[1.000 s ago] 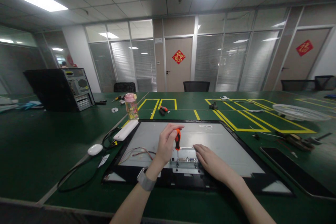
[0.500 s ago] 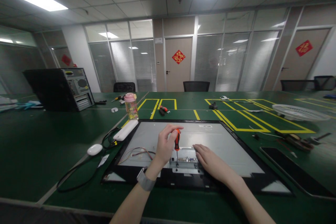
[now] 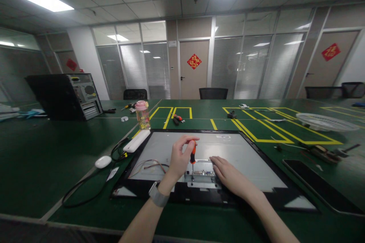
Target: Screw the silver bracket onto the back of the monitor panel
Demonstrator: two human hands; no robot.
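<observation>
An orange and black screwdriver [image 3: 193,155] stands upright in the grip of my left hand [image 3: 181,156], its shaft pointing down at the lower left of a metal bracket [image 3: 199,185]. The bracket, with a row of ports on it, lies on the back of a flat display panel [image 3: 162,144] with a black frame. My right hand [image 3: 223,170] rests flat on the panel and the bracket's right side, fingers stretched out. Thin loose wires [image 3: 151,165] lie on the panel left of my left hand. Whether the tip sits in a screw is too small to tell.
Left of the panel are a white power strip [image 3: 137,141], black cables [image 3: 82,202], a pink-lided bottle [image 3: 142,115] and a computer case [image 3: 65,97]. Pliers [image 3: 176,118] lie behind the panel. On the right are a dark flat slab [image 3: 319,184] and a white round grille [image 3: 325,120].
Both hands stay in the same places. The screwdriver's handle looks slightly turned in my left hand; little else differs.
</observation>
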